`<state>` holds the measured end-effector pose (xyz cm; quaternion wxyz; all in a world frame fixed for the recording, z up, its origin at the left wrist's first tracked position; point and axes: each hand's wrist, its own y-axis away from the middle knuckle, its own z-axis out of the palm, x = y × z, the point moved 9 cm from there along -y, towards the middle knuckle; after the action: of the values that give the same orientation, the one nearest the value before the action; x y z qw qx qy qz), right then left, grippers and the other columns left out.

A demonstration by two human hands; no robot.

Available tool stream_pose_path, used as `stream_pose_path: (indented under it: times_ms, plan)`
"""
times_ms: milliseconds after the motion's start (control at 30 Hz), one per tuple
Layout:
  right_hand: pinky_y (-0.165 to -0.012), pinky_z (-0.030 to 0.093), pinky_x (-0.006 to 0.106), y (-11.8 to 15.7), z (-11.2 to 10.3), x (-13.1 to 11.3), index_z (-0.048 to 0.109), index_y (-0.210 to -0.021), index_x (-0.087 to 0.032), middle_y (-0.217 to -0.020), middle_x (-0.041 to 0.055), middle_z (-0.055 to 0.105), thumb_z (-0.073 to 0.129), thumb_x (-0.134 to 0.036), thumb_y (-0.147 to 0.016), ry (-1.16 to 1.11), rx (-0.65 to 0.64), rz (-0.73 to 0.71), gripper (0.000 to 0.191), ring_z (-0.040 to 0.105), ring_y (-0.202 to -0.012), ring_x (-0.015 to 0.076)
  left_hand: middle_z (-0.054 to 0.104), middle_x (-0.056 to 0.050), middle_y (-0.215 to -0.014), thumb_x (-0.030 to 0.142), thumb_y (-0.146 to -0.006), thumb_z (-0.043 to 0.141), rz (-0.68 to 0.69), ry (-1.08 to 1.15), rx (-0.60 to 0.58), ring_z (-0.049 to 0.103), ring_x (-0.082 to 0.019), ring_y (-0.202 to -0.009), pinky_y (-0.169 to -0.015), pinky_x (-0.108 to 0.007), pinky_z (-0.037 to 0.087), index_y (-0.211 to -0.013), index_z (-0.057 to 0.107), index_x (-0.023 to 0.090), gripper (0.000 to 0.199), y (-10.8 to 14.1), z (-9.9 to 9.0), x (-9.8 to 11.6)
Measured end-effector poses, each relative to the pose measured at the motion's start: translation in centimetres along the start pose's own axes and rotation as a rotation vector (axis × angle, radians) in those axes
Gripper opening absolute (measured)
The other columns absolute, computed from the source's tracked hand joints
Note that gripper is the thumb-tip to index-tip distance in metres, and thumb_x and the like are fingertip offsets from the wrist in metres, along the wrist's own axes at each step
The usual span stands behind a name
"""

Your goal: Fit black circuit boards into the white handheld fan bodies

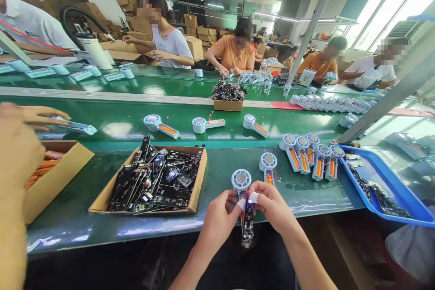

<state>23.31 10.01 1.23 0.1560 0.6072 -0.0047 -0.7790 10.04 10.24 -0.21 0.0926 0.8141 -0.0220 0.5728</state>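
Observation:
At the bench's front edge I hold a small light-blue handheld fan (241, 180) with a narrow black circuit board (248, 229) over its handle. My left hand (221, 215) pinches the handle from the left, its thumb by the board's edge. My right hand (273, 204) is closed on the board's upper end, where a violet light glows. White covers sit on both thumbs. Part of the handle and its orange battery is hidden behind the board and fingers. Just beyond my right hand lies another opened fan (268, 161) with its battery and red wire exposed.
A cardboard box of circuit boards (200, 181) stands left; several opened fans (321, 150) and a blue tray (404, 176) lie right. Fans rest on the green belt (112, 120). A co-worker's arm (15, 154) reaches in at left over a battery box (68, 172). People sit opposite.

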Motion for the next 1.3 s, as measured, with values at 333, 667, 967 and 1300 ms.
stream_pose_path:
  times_ms: [333, 667, 967, 1300]
  plan:
    - [-0.07, 0.046, 0.024, 2.3, 1.4, -1.9, 0.056, -0.086, -0.02, -0.084, -0.0004, 0.059, 0.081, -0.03, -0.074, -0.021, 0.035, -0.179, 0.029, 0.055, -0.076, 0.013, 0.072, -0.008, -0.109, 0.044, -0.086, 0.055, 0.009, 0.408, -0.008, 0.066, -0.025, -0.103, -0.091, -0.036, 0.051, -0.11, 0.06, 0.019, 0.035, 1.2, 0.8, 1.6]
    - [-0.066, 0.048, 0.024, 2.5, 0.4, -1.6, 0.051, -0.105, -0.023, -0.087, -0.0018, 0.058, 0.067, -0.022, -0.078, 0.155, 0.152, -0.17, 0.031, 0.057, -0.076, 0.0135, 0.069, -0.014, -0.115, 0.034, -0.086, 0.054, 0.116, 0.044, 0.068, 0.066, -0.031, -0.107, -0.091, -0.045, 0.051, -0.126, 0.048, 0.017, 0.044, 1.0, 0.0, 1.0]
    - [-0.057, 0.033, 0.028, 3.3, 1.0, -4.1, 0.058, -0.095, -0.021, -0.08, 0.0058, 0.068, 0.04, -0.011, -0.092, 1.281, 0.253, -0.228, 0.02, 0.063, -0.067, 0.0195, 0.066, -0.019, -0.123, 0.036, -0.09, 0.045, 0.173, -0.043, 0.212, 0.064, -0.032, -0.113, -0.091, -0.045, 0.051, -0.13, 0.047, 0.014, 0.045, 1.0, -1.1, 1.1]
    - [-0.055, 0.035, 0.023, 3.6, 2.7, -3.1, 0.066, -0.085, -0.021, -0.067, -0.0017, 0.061, 0.066, -0.028, -0.084, 0.826, -0.202, -0.073, 0.007, 0.052, -0.059, 0.0134, 0.068, -0.01, -0.113, 0.029, -0.088, 0.05, 0.166, 0.134, -0.012, 0.065, -0.025, -0.099, -0.09, -0.037, 0.049, -0.123, 0.053, 0.02, 0.036, 1.4, -1.4, 2.2]
